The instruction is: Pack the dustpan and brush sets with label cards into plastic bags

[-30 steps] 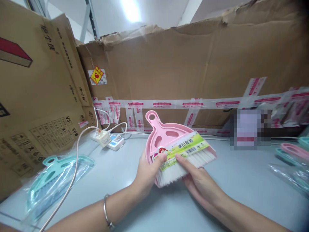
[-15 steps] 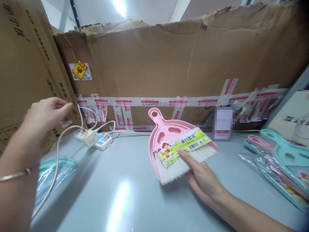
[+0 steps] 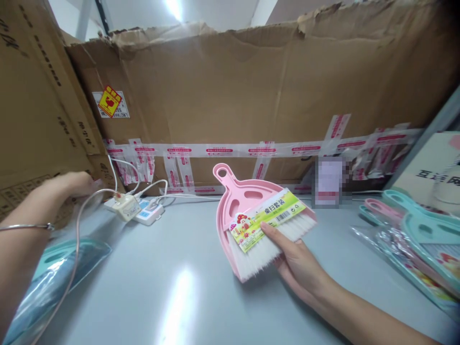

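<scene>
So a second ago both hands were on the pink dustpan-and-brush set [image 3: 247,201], and now only the right hand [image 3: 298,261] has it. The right grip is closed on the lower edge, thumb pressed on the green label [image 3: 268,215] over the white bristles [image 3: 260,251], fingers tucked underneath. The set itself has barely moved: centre of the frame, handle pointing to the upper left, tilted up just above the grey tabletop [image 3: 179,292].

The left hand [image 3: 70,184] let go, swung up towards the upper left, and has now dropped lower at the left edge, close to the cardboard box [image 3: 32,120] and right by the white cable [image 3: 76,235] that runs to the power strip [image 3: 142,211]. Its fingers are loosely curled, but I honestly can't tell whether that grip has anything in it.

Below that hand, in the lower left, there's a teal dustpan in a clear bag [image 3: 53,278]. More bagged teal and pink dustpans [image 3: 413,230] are stacked at the right edge. Taped cardboard wall [image 3: 251,96] runs along the back.
</scene>
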The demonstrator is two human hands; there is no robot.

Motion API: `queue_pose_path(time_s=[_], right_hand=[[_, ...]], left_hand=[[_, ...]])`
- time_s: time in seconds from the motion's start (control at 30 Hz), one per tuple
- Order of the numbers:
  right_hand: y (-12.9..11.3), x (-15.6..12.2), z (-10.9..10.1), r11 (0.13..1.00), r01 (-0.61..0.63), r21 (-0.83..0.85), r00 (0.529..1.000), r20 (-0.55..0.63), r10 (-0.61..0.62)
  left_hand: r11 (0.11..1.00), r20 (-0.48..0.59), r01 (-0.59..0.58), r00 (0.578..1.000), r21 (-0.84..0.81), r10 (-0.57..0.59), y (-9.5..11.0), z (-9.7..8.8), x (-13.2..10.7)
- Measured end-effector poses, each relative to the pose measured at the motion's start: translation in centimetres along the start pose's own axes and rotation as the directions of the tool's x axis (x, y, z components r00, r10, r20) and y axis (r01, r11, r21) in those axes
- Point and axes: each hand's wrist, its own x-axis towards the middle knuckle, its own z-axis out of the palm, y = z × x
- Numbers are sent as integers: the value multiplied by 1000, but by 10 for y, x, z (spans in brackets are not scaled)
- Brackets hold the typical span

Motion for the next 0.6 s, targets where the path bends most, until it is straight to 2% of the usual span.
queue_pose_path(time_s=[0.03,0.07,0.1,0.13,0.2,0.27,0.3,0.33,0.37,0.43,0.47,0.53,0.6], right_hand=[[-2,0,0,1000,5,1,1000,2,-5],[-4,1,0,1000,13,4,1000,4,-13],[-5,1,0,1000,23,5,1000,2,-23],[-8,2,0,999,35,5,999,-3,-35],[-12,3,0,998,70,0,997,-22,-70],[-17,5,-2,993,121,-4,992,-41,-121],[-20,6,-3,989,149,-4,987,-51,-149],[-23,7,-5,985,173,-3,983,-60,-172],[-26,8,-6,982,190,-1,979,-69,-190],[-32,9,-10,977,215,-2,973,-85,-214],[-34,9,-12,974,224,-2,970,-90,-224],[-38,10,-15,971,240,3,966,-98,-239],[-40,10,-16,971,240,10,966,-105,-238]], left_hand=[[970,95,152,980,190,-172,13,-22,4],[936,71,204,970,287,-233,29,-43,4],[918,3,218,973,332,-232,48,-61,2],[916,-60,208,978,344,-199,69,-75,-5],[957,-16,-34,999,288,40,116,-85,-28],[926,81,-297,955,235,286,161,-73,-60],[881,184,-427,900,202,394,181,-60,-77],[824,230,-544,832,158,505,198,-44,-95],[753,245,-650,751,104,614,212,-27,-112],[651,269,-759,630,12,729,230,7,-142],[627,259,-779,603,-13,755,235,21,-154],[611,229,-789,585,-64,778,238,38,-170],[629,165,-765,609,-138,776,233,43,-174]])
